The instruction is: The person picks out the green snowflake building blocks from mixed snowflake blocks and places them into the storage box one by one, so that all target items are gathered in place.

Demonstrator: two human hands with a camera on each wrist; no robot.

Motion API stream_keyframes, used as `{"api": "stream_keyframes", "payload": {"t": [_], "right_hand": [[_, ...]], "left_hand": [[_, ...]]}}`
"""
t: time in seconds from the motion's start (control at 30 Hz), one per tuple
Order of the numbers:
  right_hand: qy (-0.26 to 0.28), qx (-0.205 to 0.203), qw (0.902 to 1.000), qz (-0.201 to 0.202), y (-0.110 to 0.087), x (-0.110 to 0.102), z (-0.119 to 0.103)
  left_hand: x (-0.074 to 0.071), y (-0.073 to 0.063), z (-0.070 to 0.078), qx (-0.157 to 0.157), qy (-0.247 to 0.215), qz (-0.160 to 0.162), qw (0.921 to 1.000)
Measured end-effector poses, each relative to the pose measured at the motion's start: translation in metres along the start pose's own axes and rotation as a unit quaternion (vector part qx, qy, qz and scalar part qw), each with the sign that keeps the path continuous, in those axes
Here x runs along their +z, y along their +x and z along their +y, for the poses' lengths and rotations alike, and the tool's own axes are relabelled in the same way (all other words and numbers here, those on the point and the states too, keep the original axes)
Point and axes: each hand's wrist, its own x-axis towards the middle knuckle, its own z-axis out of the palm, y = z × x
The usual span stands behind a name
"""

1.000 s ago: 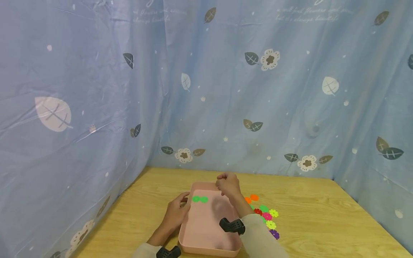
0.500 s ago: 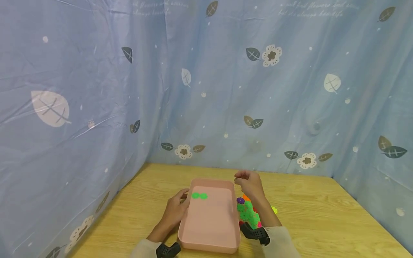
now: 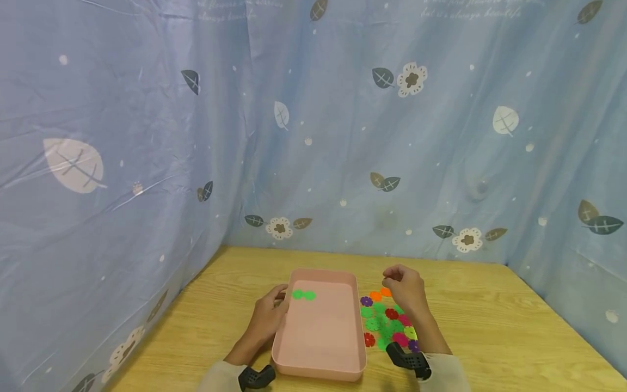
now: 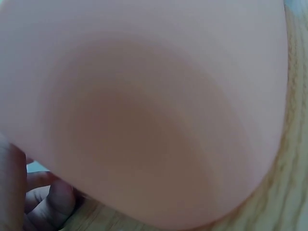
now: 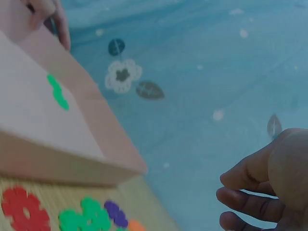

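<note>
A pink rectangular tray [image 3: 323,335] stands on the wooden table in the head view. My left hand [image 3: 266,314] grips its left rim, thumb toward the inside and fingers outside, as the right wrist view also shows. Two green flower-shaped plastic pieces [image 3: 303,295] lie side by side at the tray's far left. To the tray's right, my right hand [image 3: 410,291] hovers over the back of a spread of flower pieces [image 3: 377,324]. In the right wrist view its fingertips [image 5: 231,197] are loosely bent with nothing between them. The tray's outer wall [image 4: 159,120] fills most of the left wrist view.
The loose pieces are green, red, pink, purple, orange and yellow, lying close by the tray's right wall. A blue patterned curtain [image 3: 333,136] hangs behind and along both sides of the table [image 3: 490,326].
My right hand has moved right, from over the tray's far end to above the loose pieces, uncovering more of them. My left hand and the two green pieces have stayed in place.
</note>
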Motion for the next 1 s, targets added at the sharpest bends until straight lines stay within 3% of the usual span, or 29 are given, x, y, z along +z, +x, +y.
{"api": "stream_keyframes", "payload": {"t": [0.27, 0.53, 0.8, 1.0], "right_hand": [[-0.060, 0.010, 0.9978, -0.025, 0.003, -0.009, 0.031], [-0.103, 0.090, 0.9897, -0.042, 0.004, -0.013, 0.057], [-0.184, 0.094, 0.9773, -0.048, 0.003, -0.015, 0.066], [-0.197, 0.088, 0.9753, -0.046, 0.006, -0.012, 0.067]], "left_hand": [[-0.001, -0.002, -0.001, -0.001, -0.008, -0.008, 0.9999], [-0.004, -0.001, -0.003, 0.003, -0.002, -0.006, 1.0000], [-0.003, 0.000, -0.002, 0.005, -0.011, -0.015, 0.9998], [-0.003, 0.005, -0.001, 0.008, -0.003, -0.008, 0.9999]]}}
